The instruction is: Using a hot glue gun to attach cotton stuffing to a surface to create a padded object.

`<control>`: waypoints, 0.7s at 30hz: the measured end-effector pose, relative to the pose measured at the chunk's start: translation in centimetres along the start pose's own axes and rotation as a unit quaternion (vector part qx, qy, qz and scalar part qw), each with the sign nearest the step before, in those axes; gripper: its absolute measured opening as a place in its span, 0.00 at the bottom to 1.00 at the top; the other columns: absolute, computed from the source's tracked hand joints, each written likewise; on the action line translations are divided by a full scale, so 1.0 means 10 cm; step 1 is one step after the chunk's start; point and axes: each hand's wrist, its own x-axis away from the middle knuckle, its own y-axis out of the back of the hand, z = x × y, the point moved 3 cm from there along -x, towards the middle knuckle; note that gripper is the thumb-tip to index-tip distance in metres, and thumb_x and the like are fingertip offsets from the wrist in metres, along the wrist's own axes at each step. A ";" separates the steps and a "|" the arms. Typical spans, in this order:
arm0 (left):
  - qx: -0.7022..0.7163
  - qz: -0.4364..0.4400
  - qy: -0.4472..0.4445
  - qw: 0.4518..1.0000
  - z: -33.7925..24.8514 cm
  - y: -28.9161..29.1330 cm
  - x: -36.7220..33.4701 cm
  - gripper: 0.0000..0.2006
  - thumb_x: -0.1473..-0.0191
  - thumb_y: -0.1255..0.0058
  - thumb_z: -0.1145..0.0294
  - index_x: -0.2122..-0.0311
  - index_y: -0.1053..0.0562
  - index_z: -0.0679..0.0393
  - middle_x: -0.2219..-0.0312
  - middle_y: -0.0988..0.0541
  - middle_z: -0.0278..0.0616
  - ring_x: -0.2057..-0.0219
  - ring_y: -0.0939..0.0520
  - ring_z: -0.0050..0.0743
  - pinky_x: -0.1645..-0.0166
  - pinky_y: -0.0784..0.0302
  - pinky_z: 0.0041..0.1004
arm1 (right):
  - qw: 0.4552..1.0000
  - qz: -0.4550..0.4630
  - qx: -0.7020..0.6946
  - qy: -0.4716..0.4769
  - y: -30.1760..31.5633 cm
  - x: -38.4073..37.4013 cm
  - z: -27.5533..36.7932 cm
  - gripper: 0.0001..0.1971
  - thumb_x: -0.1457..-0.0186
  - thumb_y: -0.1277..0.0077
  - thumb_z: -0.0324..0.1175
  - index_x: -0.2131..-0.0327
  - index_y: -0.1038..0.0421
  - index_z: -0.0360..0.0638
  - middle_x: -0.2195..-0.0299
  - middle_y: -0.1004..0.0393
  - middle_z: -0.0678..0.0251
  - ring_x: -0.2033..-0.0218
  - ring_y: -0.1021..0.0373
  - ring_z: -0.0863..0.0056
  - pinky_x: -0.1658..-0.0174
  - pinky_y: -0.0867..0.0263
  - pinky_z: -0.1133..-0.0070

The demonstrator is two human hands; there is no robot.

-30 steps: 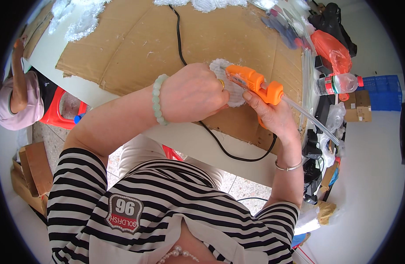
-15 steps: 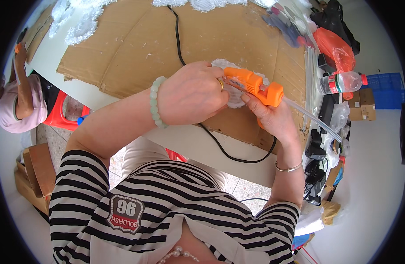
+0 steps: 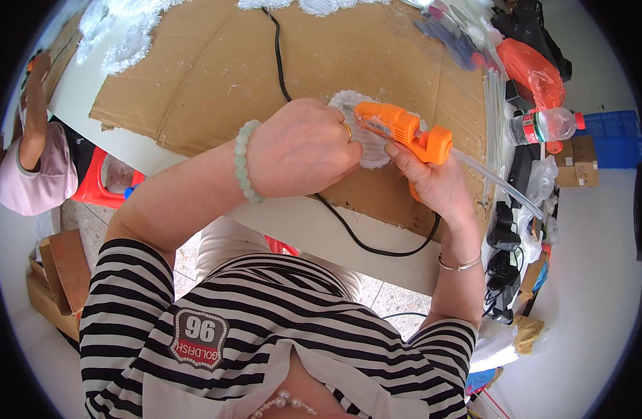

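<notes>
My right hand (image 3: pixel 433 178) is wrapped round the handle of an orange hot glue gun (image 3: pixel 405 129), thumb against its underside. A clear glue stick (image 3: pixel 499 183) sticks out of the gun's back end, toward the lower right. The gun's front end points left, to my left hand (image 3: pixel 303 146). That hand is closed with its back up, and its curled fingertips are hidden, so I cannot make out what they hold. Partly under the gun and beside my left knuckles lies a fuzzy white oval piece (image 3: pixel 377 158). The gun's nozzle is not clearly visible.
Brown cardboard (image 3: pixel 216 77) covers the white table, crossed by a black cable (image 3: pixel 356 241). White fluffy material (image 3: pixel 129 31) lies at the far left. To the right are loose glue sticks (image 3: pixel 494 119), a plastic bottle (image 3: pixel 544 127) and a red bag (image 3: pixel 530 70). Another person (image 3: pixel 38 164) sits at left.
The glue gun's back end has shifted slightly up and right with my right hand. A little more of the white piece shows beside my left knuckles. At left, the other person's arm has risen.
</notes>
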 end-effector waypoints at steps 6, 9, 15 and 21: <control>0.007 -0.046 -0.008 0.999 0.01 0.00 -0.01 0.10 0.62 0.47 0.70 0.88 0.32 0.57 0.91 0.31 0.39 0.84 0.28 0.35 0.78 0.32 0.32 | 1.000 -0.002 0.001 0.002 0.13 0.02 -0.01 0.14 0.49 0.45 0.41 0.67 0.29 0.39 0.80 0.32 0.76 0.78 0.37 0.86 0.75 0.41 0.85; 0.002 -0.030 0.002 1.000 0.01 0.02 -0.02 0.10 0.61 0.46 0.69 0.87 0.32 0.57 0.91 0.31 0.39 0.83 0.28 0.35 0.77 0.32 0.32 | 0.999 -0.007 -0.024 -0.029 0.28 0.09 -0.04 0.15 0.49 0.45 0.41 0.65 0.29 0.38 0.79 0.32 0.75 0.78 0.36 0.85 0.75 0.41 0.85; 0.016 -0.026 -0.003 1.000 0.04 0.03 0.00 0.07 0.62 0.43 0.70 0.79 0.30 0.58 0.86 0.29 0.36 0.80 0.28 0.35 0.76 0.31 0.32 | 0.978 -0.053 -0.201 0.019 0.35 0.21 -0.08 0.19 0.46 0.48 0.45 0.61 0.32 0.38 0.76 0.30 0.70 0.75 0.32 0.79 0.73 0.37 0.81; 0.019 -0.060 -0.011 0.998 0.05 0.01 -0.01 0.10 0.62 0.44 0.68 0.85 0.31 0.58 0.88 0.30 0.40 0.80 0.27 0.38 0.76 0.31 0.34 | 0.897 -0.128 -0.415 -0.079 0.02 0.28 -0.11 0.19 0.42 0.57 0.49 0.67 0.33 0.40 0.71 0.29 0.64 0.69 0.30 0.74 0.62 0.29 0.70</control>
